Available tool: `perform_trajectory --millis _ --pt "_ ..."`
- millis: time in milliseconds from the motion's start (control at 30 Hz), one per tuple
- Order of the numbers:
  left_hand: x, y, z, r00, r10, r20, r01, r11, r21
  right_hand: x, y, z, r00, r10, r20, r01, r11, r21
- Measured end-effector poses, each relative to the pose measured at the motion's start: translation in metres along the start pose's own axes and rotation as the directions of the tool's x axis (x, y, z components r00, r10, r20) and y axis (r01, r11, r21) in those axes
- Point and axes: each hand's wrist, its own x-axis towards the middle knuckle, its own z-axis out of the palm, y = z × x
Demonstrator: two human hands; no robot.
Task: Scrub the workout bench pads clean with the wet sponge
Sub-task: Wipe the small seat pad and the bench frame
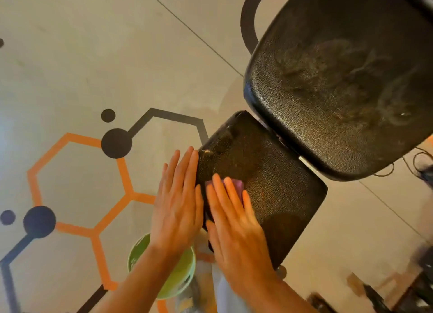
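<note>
No brand marks or lettering readable anywhere on the gear, just pebbled vinyl. The black textured seat pad (269, 184) sits low in the middle of the view, and the bigger black textured back pad (339, 90) is right above it, with a thin gap between the 2. The back pad has pale swirly smears across it.

The right hand (234, 228) lies flat on the seat pad's near-left part, fingers straight and slightly fanned, pressing down on a purple sponge (236, 185) that only peeks out beyond the fingertips. The left hand (178, 202) is flat too, fingers straight and close together, laid along the seat pad's left edge, with fingertips touching the corner where a pale scuff shows.

Under the left wrist there's a green round bowl (180, 280) on the grey floor (93, 55), which has orange and black hexagon lines painted on it. Contents of the bowl, can't tell.
</note>
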Motion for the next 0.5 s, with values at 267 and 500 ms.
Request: perform_trajectory --millis 267,500 --pt "-0.001 0.001 0.001 0.999 0.003 -0.033 -0.003 1.0 -0.025 0.093 0.029 -0.006 0.942 0.307 -0.14 -0.307 0.951 0.016" --pt "-0.003 -0.003 0.003 0.998 0.034 -0.051 -0.038 0.996 -0.087 0.079 0.041 -0.011 0.996 0.067 -0.058 -0.073 0.993 -0.095"
